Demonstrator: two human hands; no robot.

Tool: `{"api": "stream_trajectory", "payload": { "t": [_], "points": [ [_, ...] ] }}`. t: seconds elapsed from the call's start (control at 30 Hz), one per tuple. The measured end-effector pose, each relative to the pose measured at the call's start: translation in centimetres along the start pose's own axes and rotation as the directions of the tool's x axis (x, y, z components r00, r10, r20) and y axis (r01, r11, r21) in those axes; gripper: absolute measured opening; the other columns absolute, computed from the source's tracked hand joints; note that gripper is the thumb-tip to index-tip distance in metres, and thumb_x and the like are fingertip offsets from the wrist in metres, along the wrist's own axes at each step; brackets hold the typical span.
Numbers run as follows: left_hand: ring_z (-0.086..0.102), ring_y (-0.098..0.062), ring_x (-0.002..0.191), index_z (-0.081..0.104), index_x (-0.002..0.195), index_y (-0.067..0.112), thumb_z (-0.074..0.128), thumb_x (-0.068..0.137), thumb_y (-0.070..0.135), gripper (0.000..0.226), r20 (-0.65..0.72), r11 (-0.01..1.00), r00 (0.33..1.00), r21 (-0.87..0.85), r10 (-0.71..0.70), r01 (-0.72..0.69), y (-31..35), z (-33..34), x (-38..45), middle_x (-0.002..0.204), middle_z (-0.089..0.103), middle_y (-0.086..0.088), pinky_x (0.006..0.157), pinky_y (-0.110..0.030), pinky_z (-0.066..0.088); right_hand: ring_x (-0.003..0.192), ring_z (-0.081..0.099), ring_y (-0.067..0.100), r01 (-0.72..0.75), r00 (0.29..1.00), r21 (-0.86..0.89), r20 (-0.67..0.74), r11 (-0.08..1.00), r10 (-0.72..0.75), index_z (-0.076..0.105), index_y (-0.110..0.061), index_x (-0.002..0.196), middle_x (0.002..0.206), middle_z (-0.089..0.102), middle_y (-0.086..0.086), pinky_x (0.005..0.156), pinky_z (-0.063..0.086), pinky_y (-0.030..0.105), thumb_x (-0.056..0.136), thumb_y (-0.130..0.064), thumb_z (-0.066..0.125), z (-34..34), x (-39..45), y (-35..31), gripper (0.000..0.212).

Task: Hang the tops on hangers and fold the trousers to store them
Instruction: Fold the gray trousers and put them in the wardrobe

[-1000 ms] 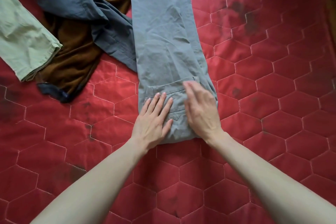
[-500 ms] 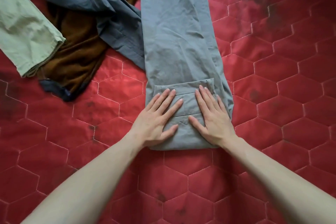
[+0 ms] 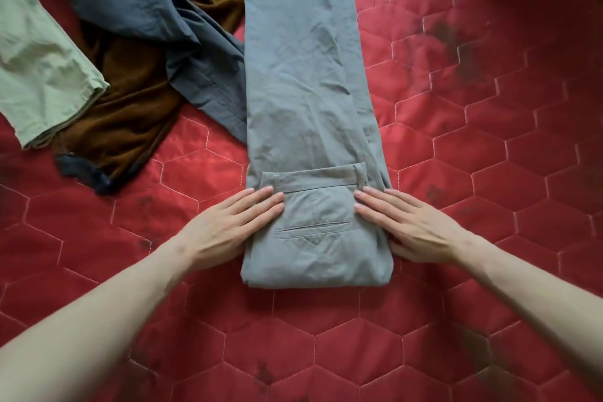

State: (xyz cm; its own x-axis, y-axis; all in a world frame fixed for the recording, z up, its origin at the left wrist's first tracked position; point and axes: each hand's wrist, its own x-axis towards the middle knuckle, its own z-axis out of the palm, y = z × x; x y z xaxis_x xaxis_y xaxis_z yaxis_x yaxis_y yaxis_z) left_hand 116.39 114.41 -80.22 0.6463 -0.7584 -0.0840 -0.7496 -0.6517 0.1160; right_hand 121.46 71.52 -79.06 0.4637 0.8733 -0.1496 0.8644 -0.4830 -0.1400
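Observation:
Grey trousers (image 3: 306, 81) lie lengthwise on the red quilt, legs together and running off the top edge. Their waist end is folded up over the legs, waistband and back pocket facing up. My left hand (image 3: 228, 225) lies flat with straight fingers on the left edge of that folded part. My right hand (image 3: 408, 222) lies flat on its right edge. Neither hand grips the cloth.
A dark blue-grey garment (image 3: 153, 10) and a brown garment (image 3: 130, 108) lie heaped to the left of the trousers, touching their left edge. A pale green garment (image 3: 39, 75) lies at the far left. Everything rests on a red quilted cover (image 3: 489, 157) with hexagon stitching.
Both hands have slid apart from the middle of the folded waist part to its left and right edges, smoothing it. The back pocket between them now shows.

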Motion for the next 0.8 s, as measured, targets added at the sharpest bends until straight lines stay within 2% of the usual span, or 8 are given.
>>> {"api": "stream_trajectory", "payload": {
  "t": [0.1, 0.2, 0.27, 0.37, 0.5, 0.63, 0.73, 0.8],
  "points": [
    [0.015, -0.024, 0.160, 0.021, 0.165, 0.012, 0.049, 0.093, 0.034, 0.081, 0.056, 1.000, 0.998, -0.021, 0.013, -0.011, -0.3, -0.7, 0.1, 0.173, 0.016, -0.006, 0.128, -0.046, 0.022, 0.161, 0.016, 0.024, 0.020, 1.000, -0.045, 0.021, 0.999, -0.019, 0.020, -0.020, 0.167, 0.175, 0.014, 0.004, 0.125, 0.030, 0.048, 0.097, -0.036, 0.057, -0.2, 0.3, -0.1, 0.081],
    [0.014, -0.025, 0.160, 0.023, 0.164, 0.013, 0.048, 0.098, 0.047, 0.079, 0.069, 0.999, 0.997, -0.043, 0.016, -0.013, 0.0, -1.8, 0.3, 0.173, 0.016, -0.006, 0.129, -0.044, 0.018, 0.155, 0.033, 0.022, 0.020, 1.000, -0.062, -0.022, 0.998, -0.021, 0.034, -0.021, 0.163, 0.169, 0.033, 0.002, 0.119, 0.039, 0.046, 0.104, -0.033, 0.044, -1.0, 0.6, -0.5, 0.061],
    [0.020, -0.027, 0.159, 0.029, 0.162, 0.010, 0.046, 0.096, 0.041, 0.075, 0.071, 0.999, 0.997, -0.038, 0.007, -0.004, 0.8, -3.0, 0.4, 0.171, 0.023, -0.009, 0.128, -0.046, 0.023, 0.150, 0.043, 0.021, 0.015, 0.999, -0.047, -0.051, 0.999, -0.018, 0.042, -0.019, 0.159, 0.163, 0.043, 0.001, 0.118, 0.038, 0.042, 0.106, -0.023, 0.039, -1.6, 0.7, -1.0, 0.053],
    [0.041, -0.031, 0.149, 0.048, 0.152, 0.003, 0.038, 0.078, 0.015, 0.076, 0.038, 0.999, 0.999, -0.042, 0.034, -0.032, 2.0, -5.0, 0.3, 0.160, 0.043, -0.014, 0.121, -0.050, 0.036, 0.148, 0.045, 0.018, 0.034, 0.999, -0.011, -0.037, 0.999, -0.035, 0.045, -0.018, 0.157, 0.160, 0.048, -0.002, 0.118, 0.034, 0.038, 0.106, -0.016, 0.041, -2.7, 0.1, -1.8, 0.052],
    [0.062, -0.028, 0.131, 0.065, 0.135, -0.002, 0.045, 0.080, 0.007, 0.059, -0.097, 0.972, 0.995, -0.233, 0.023, -0.045, 4.0, -6.7, -0.6, 0.140, 0.065, -0.012, 0.111, -0.053, 0.048, 0.144, 0.051, 0.012, 0.042, 0.997, 0.094, -0.062, 0.995, -0.036, 0.054, -0.012, 0.151, 0.154, 0.056, -0.004, 0.117, 0.034, 0.035, 0.105, -0.017, 0.040, -4.3, -2.0, -4.0, 0.048],
    [0.071, -0.016, 0.114, 0.073, 0.123, 0.003, 0.057, 0.095, 0.016, 0.035, -0.204, 0.848, 0.964, -0.529, -0.173, 0.040, 7.7, -7.3, -2.6, 0.122, 0.075, -0.002, 0.103, -0.034, 0.054, 0.124, 0.063, 0.009, -0.071, 0.988, 0.335, -0.106, 0.940, 0.112, 0.066, -0.013, 0.134, 0.134, 0.069, -0.006, 0.109, 0.041, 0.028, 0.101, -0.017, 0.053, -5.4, -4.7, -8.1, 0.036],
    [0.064, 0.007, 0.088, 0.071, 0.111, 0.022, 0.049, 0.102, 0.030, 0.025, -0.176, 0.683, 0.916, -0.719, -0.361, 0.131, 10.9, -7.3, -3.8, 0.103, 0.069, 0.024, 0.080, -0.016, 0.051, 0.105, 0.064, 0.005, -0.227, 0.938, 0.517, -0.111, 0.825, 0.328, 0.066, -0.035, 0.120, 0.112, 0.069, -0.022, 0.093, 0.044, 0.011, 0.093, -0.020, 0.058, -5.6, -6.7, -11.4, 0.032],
    [0.051, 0.008, 0.065, 0.055, 0.088, 0.034, 0.045, 0.104, 0.036, 0.019, -0.137, 0.599, 0.856, -0.768, -0.499, 0.227, 12.9, -7.3, -4.3, 0.080, 0.057, 0.031, 0.062, -0.009, 0.039, 0.090, 0.061, 0.000, -0.307, 0.861, 0.576, -0.171, 0.757, 0.479, 0.073, -0.019, 0.101, 0.096, 0.070, -0.015, 0.080, 0.049, 0.014, 0.095, -0.024, 0.054, -5.3, -7.3, -13.4, 0.020]
  ]
}}
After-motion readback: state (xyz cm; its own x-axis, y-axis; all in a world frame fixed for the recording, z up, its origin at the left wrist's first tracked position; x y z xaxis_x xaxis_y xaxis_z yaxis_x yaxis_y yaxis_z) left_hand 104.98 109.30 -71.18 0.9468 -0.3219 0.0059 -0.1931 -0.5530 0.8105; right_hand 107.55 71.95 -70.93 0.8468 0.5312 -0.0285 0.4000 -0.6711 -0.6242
